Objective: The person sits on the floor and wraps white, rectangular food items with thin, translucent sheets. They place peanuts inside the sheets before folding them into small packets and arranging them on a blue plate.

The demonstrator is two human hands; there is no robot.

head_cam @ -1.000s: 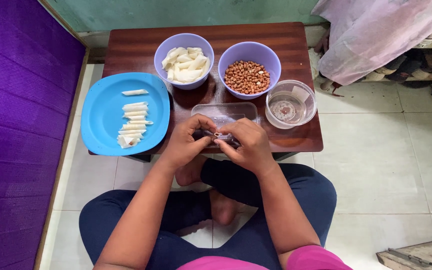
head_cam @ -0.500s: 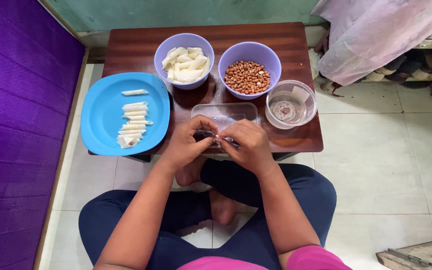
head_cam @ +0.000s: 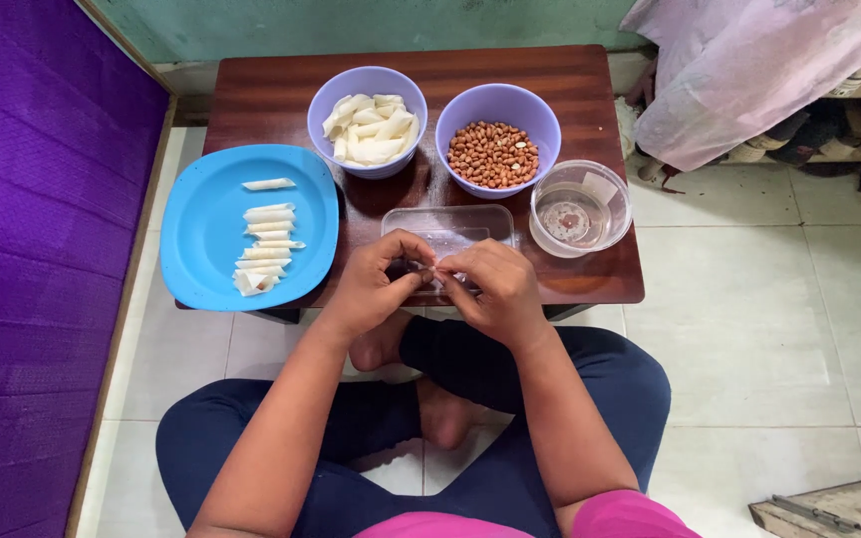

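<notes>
My left hand [head_cam: 373,284] and my right hand [head_cam: 488,289] meet fingertip to fingertip over a clear rectangular plastic tray [head_cam: 447,224] at the near edge of a low dark wooden table [head_cam: 271,95]. Together they pinch a small pale piece, mostly hidden by the fingers. Beyond them stand a lilac bowl of white wrapper pieces [head_cam: 367,128] and a lilac bowl of peanuts [head_cam: 494,154]. On the left, a blue plate [head_cam: 201,229] carries several rolled white pieces [head_cam: 264,249] in a column.
A clear round container [head_cam: 579,212] with a little liquid sits at the table's right end. A purple wall runs along the left. A pinkish cloth [head_cam: 749,70] drapes over a shelf at the upper right. My crossed legs rest on the white tiled floor.
The fingers of both hands have shifted slightly around the small piece; the hands stay in the same place over the clear tray.
</notes>
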